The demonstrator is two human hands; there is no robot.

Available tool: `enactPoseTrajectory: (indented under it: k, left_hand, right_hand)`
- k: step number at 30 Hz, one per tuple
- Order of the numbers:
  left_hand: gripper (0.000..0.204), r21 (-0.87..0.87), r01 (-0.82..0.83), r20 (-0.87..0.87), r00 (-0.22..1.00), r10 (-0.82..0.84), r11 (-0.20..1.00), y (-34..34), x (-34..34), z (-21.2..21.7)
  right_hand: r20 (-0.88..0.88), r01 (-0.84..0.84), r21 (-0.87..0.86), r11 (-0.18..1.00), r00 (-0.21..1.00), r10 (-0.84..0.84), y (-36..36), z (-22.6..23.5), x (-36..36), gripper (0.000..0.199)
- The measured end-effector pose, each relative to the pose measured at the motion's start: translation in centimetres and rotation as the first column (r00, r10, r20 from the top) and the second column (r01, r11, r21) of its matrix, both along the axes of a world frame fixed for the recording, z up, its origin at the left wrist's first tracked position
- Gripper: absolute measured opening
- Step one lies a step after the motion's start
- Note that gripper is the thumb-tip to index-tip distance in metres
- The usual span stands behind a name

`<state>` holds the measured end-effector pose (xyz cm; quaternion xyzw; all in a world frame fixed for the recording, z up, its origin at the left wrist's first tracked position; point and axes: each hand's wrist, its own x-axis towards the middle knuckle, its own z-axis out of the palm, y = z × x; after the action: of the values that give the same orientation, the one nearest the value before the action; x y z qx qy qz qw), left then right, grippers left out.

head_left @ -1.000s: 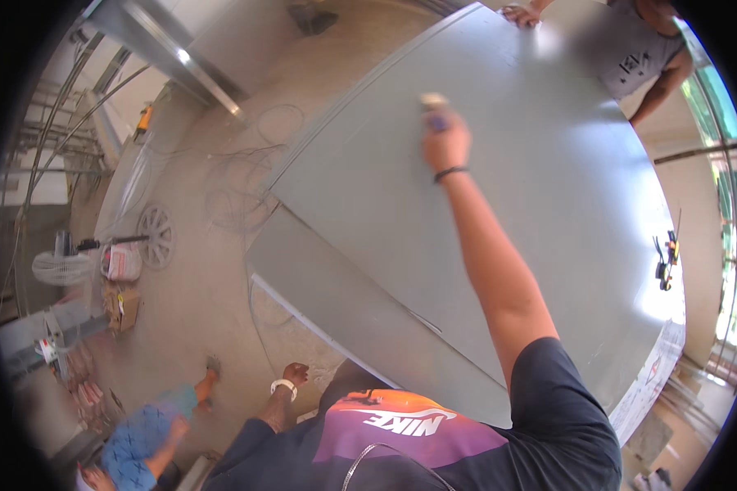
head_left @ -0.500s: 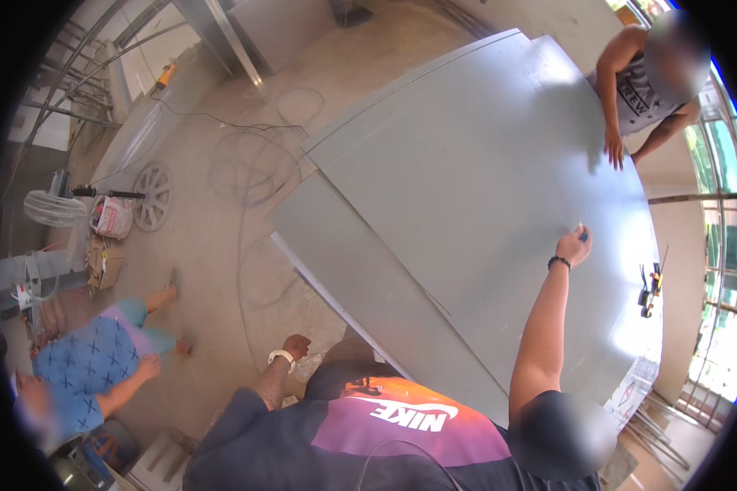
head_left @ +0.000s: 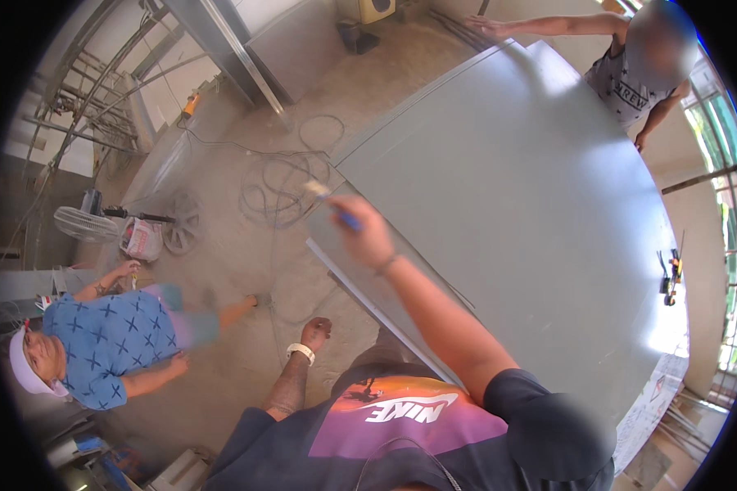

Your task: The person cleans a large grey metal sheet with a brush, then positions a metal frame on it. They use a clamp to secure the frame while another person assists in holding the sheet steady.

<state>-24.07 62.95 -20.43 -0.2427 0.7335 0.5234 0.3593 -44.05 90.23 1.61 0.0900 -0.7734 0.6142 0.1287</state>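
My right hand [head_left: 364, 235], smeared by motion, grips a paintbrush by its blue handle [head_left: 350, 219]. The pale bristles [head_left: 316, 190] point toward the far left. The hand is over the left edge of a big grey sheet-metal panel [head_left: 516, 188]. My left hand [head_left: 315, 333], with a white band at its wrist, hangs left of the panel near my body. Its fingers are curled, and nothing shows in them.
Across the panel a person [head_left: 630, 90] stretches an arm over its far edge. Another person in a blue shirt [head_left: 115, 344] is at the left. Coiled cable [head_left: 274, 192] lies on the floor beside a fan [head_left: 86, 222]. A yellow-black tool [head_left: 671, 278] rests at the panel's right edge.
My right hand has swung left from the right part of the panel, bringing the paintbrush into plain sight. The far person's hand has left the panel and stretched leftward. The blue-shirted person has raised a hand.
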Motion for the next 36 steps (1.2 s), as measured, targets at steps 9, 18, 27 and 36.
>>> enactPoseTrajectory:
  k: [9,18,27,36]
  left_hand:
    - [0.028,-0.119,-0.146,0.310,0.934,0.176,0.982,-5.8,5.9,-6.4]
    - [0.034,0.099,-0.038,0.056,0.998,0.033,0.994,-5.0,4.0,-2.8]
    - [0.030,-0.092,-0.060,0.212,0.974,0.079,0.994,-9.4,3.9,-2.0]
    - [0.030,-0.043,-0.108,0.072,0.991,0.111,0.993,-9.6,7.9,-2.9]
  right_hand:
    - [-0.040,0.760,0.384,0.525,0.581,-0.813,19.1,-4.4,4.9,0.021]
    - [0.119,0.070,0.106,0.992,0.989,-0.082,-1.6,0.8,2.7,0.024]
    - [0.231,0.084,0.252,0.964,0.962,-0.144,0.6,-0.9,5.0,0.021]
    - [0.758,-0.647,0.297,0.702,0.607,0.238,11.4,9.1,13.6,0.018]
